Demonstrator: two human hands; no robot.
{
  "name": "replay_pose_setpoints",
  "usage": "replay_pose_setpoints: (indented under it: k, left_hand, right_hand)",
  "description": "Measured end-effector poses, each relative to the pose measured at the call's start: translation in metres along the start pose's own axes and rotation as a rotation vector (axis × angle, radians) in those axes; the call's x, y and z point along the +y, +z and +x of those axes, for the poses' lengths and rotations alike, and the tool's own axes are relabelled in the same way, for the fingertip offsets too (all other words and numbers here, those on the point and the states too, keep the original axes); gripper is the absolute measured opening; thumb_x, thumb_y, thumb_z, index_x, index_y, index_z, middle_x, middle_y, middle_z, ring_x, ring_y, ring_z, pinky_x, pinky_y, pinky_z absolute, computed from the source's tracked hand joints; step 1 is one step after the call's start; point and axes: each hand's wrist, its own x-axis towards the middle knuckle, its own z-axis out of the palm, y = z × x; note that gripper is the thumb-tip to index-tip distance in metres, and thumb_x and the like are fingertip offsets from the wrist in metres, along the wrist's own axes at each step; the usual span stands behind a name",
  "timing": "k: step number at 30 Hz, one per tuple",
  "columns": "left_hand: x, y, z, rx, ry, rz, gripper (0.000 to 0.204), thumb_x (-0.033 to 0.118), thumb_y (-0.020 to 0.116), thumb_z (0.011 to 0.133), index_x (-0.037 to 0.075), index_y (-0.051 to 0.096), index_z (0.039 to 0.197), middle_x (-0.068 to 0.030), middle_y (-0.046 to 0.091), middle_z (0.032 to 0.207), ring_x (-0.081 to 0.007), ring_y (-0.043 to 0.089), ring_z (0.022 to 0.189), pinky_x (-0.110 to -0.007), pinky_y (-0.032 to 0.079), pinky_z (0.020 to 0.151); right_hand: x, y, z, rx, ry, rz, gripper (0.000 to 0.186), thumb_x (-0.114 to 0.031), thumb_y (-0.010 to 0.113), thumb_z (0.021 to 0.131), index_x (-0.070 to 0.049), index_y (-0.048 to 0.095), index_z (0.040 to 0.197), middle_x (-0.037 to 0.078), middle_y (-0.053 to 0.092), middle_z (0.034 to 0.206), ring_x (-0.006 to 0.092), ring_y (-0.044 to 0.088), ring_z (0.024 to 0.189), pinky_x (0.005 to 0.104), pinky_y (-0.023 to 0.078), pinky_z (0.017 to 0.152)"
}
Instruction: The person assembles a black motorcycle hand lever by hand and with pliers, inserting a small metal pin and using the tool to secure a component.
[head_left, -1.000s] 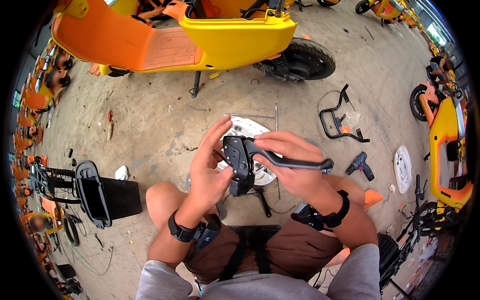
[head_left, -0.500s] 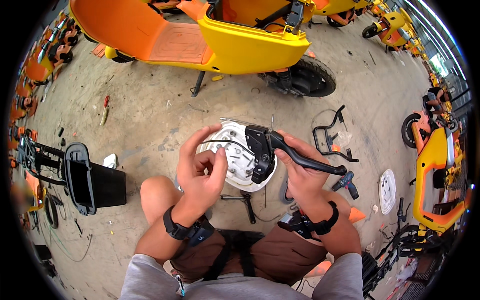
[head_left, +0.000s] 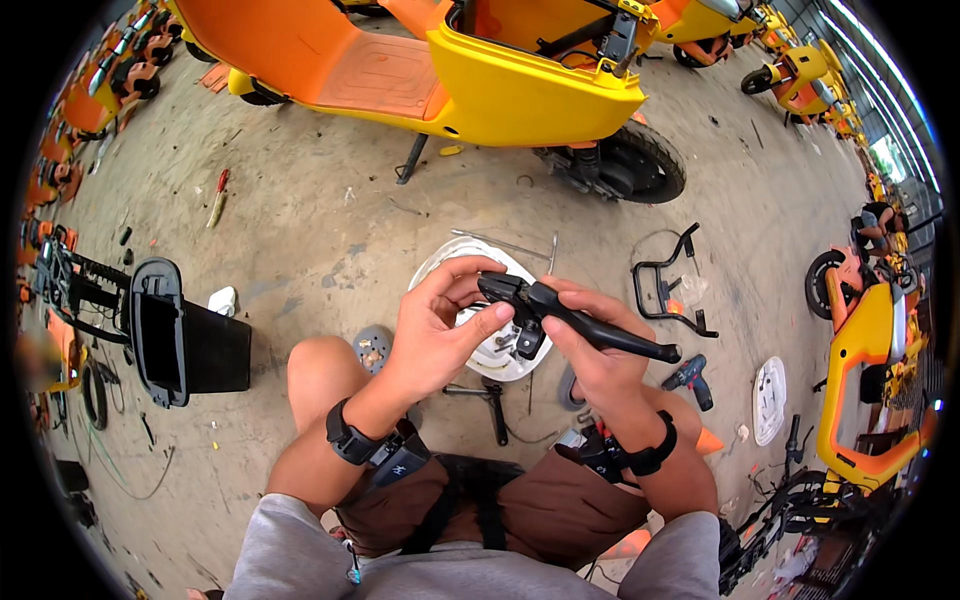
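Observation:
A black brake lever (head_left: 605,332) is held up between my hands, above a white tray (head_left: 433,272) on the floor. My left hand (head_left: 443,320) pinches the clamp end of the lever, thumb in front and fingers behind. Closed around the lever's pivot part is my right hand (head_left: 598,355), with the handle pointing out to the right past the fingers. Small metal fasteners lie in the tray, partly hidden by the lever and my left hand. A long metal rod tool (head_left: 500,243) rests across the tray's far edge.
A yellow and orange scooter (head_left: 520,95) stands ahead. To the left is a black bin-shaped case (head_left: 215,355). A cordless drill (head_left: 690,380), a black tubular frame (head_left: 658,290) and a white panel (head_left: 769,400) lie to the right. A red-handled tool (head_left: 220,190) lies far left.
My left hand, earlier beside the lever with its fingers apart near the thin black cable, now grips the clamp end. The lever has been turned, and its cable no longer shows.

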Motion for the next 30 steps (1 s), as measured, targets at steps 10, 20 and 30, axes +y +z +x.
replay_pose_setpoints:
  k: [10, 20, 30]
  left_hand:
    - [0.000, 0.002, -0.001, -0.022, 0.076, 0.001, 0.036, -0.004, 0.067, 0.088, 0.001, 0.049, 0.120, -0.0206, 0.065, 0.117, -0.0231, 0.064, 0.108, -0.035, 0.052, 0.095]
    - [0.002, 0.003, 0.000, -0.067, 0.487, 0.574, 0.039, -0.010, 0.066, 0.085, 0.002, 0.055, 0.121, -0.0232, 0.059, 0.125, -0.0282, 0.065, 0.107, -0.036, 0.055, 0.089]
    - [0.000, 0.004, 0.001, -0.047, 0.631, 0.622, 0.040, -0.014, 0.070, 0.077, -0.001, 0.061, 0.114, -0.0183, 0.066, 0.108, -0.0296, 0.066, 0.095, -0.035, 0.054, 0.078]
  right_hand:
    - [-0.012, -0.008, 0.007, 0.044, 0.334, 0.258, 0.023, -0.001, 0.068, 0.089, 0.002, 0.060, 0.111, 0.023, 0.068, 0.112, 0.0047, 0.051, 0.057, 0.0172, 0.038, 0.046]
    - [-0.007, -0.018, 0.006, 0.035, 0.422, 0.523, 0.021, -0.002, 0.072, 0.087, -0.004, 0.063, 0.106, 0.021, 0.068, 0.114, 0.0037, 0.052, 0.059, 0.0171, 0.040, 0.048]
    - [-0.013, -0.017, 0.008, 0.020, 0.395, 0.516, 0.021, -0.003, 0.073, 0.087, -0.005, 0.062, 0.105, 0.020, 0.070, 0.110, 0.0038, 0.052, 0.060, 0.0172, 0.041, 0.051]
